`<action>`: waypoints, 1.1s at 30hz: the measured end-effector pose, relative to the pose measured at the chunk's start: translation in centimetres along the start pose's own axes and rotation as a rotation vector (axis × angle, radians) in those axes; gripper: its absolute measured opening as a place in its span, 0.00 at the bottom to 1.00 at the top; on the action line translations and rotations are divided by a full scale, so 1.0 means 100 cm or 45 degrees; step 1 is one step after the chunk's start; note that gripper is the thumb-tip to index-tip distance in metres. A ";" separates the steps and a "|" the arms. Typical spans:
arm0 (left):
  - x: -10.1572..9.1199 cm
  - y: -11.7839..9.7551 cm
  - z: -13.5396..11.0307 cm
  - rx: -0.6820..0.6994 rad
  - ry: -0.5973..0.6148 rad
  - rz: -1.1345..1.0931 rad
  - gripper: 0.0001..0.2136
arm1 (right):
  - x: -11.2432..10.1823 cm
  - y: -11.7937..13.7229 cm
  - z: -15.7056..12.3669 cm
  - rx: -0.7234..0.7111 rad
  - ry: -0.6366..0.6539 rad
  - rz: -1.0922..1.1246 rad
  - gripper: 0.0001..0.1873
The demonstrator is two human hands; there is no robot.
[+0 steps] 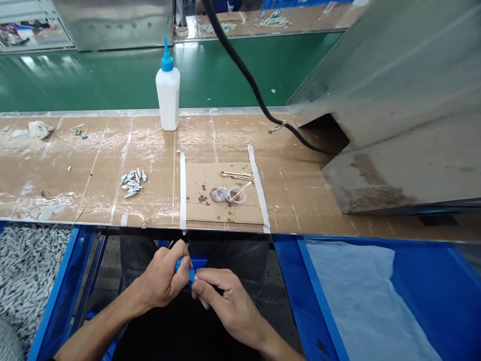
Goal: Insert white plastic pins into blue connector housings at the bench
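My left hand (165, 276) is closed around a small blue object (191, 276), mostly covered by the fingers, so its kind is unclear. Against its end, my right hand (225, 301) pinches a small pale piece (196, 279), mostly hidden by the fingertips. Both hands meet above my lap, just below the table's front edge. Beyond them lies a taped cardboard sheet (210, 213) with dark spots. On it are small clear round dishes (236, 195), one with a cotton swab leaning in it, and more swabs (236, 174) behind.
Several small grey-white pieces (132, 183) lie in a pile left of the sheet. A white bottle with a blue nozzle (168, 98) stands behind. Blue bins flank me: grey pieces (33, 271) at left, a pale cloth (361, 296) at right. A black cable (248, 75) hangs by a metal housing (387, 125).
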State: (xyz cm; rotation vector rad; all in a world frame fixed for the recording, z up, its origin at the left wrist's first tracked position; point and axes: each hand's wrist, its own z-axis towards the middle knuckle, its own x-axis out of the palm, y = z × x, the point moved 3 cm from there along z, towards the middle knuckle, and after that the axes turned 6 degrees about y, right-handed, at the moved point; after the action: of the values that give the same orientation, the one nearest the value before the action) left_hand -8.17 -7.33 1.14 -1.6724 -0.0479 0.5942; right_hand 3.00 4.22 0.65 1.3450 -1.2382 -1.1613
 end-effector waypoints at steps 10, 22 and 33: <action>0.002 -0.002 0.010 -0.125 -0.029 -0.130 0.17 | -0.004 0.009 -0.003 -0.475 -0.249 -0.626 0.16; 0.016 -0.003 0.012 -0.319 -0.238 -0.394 0.19 | 0.001 0.013 -0.005 -0.673 -0.419 -1.023 0.10; -0.002 -0.010 0.003 0.986 -0.092 0.397 0.09 | 0.002 0.004 -0.013 0.026 0.024 0.079 0.26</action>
State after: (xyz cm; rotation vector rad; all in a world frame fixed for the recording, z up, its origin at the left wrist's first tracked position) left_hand -8.19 -6.95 2.10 -0.9063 0.3569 0.7820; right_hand 4.29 4.06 1.22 1.3207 -1.2726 -1.0927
